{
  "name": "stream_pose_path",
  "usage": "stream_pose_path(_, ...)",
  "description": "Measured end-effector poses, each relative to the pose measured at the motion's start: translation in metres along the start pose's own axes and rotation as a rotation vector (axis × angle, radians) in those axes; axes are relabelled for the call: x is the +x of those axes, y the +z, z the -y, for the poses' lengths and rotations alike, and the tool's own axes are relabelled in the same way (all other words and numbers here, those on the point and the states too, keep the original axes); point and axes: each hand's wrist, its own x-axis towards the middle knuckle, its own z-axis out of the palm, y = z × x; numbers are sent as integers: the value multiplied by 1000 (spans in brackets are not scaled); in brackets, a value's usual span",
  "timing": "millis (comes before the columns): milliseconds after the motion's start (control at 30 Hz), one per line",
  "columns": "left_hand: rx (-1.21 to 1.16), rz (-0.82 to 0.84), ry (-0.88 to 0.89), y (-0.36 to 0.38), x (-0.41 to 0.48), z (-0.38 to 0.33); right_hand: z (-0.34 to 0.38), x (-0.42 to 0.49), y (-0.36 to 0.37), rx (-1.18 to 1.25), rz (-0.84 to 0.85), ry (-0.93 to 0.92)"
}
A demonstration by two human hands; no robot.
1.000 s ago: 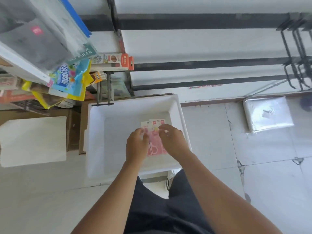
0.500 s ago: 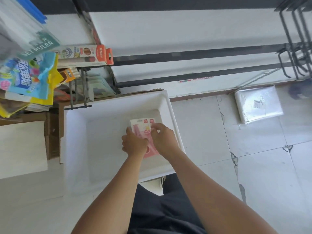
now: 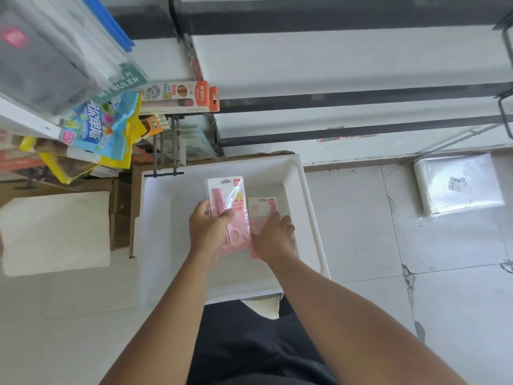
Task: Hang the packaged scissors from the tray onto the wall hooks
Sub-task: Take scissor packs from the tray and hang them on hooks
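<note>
Scissors pack [image 3: 226,207] is light, stiff card under slippery film; your left hand [image 3: 209,232] pinches its middle. Your right hand [image 3: 274,234] lies flat, uncurled, on the second pack [image 3: 261,211] in the tray [image 3: 311,218]; grip near the hang hole.

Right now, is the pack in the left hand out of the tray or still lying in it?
Lifted, still over the tray. The left hand holds the pack tilted up off the floor; a second pack lies flat under the right hand.

A green package [image 3: 122,84] hanging at the upper left read "SET RULER"; print on the other packs was too small to read
</note>
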Motion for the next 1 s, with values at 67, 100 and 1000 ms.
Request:
stream_pose_path(67,-17,2,10,-6,-1,-4,2,0,7,-64,-36,-18)
stream_pose_path(100,-18,0,10,-8,-1,-5,2,0,9,-93,-55,-23)
stream_pose_path(1000,-63,190,149,-56,-29,-33,13,-35,-95,813,190,-277)
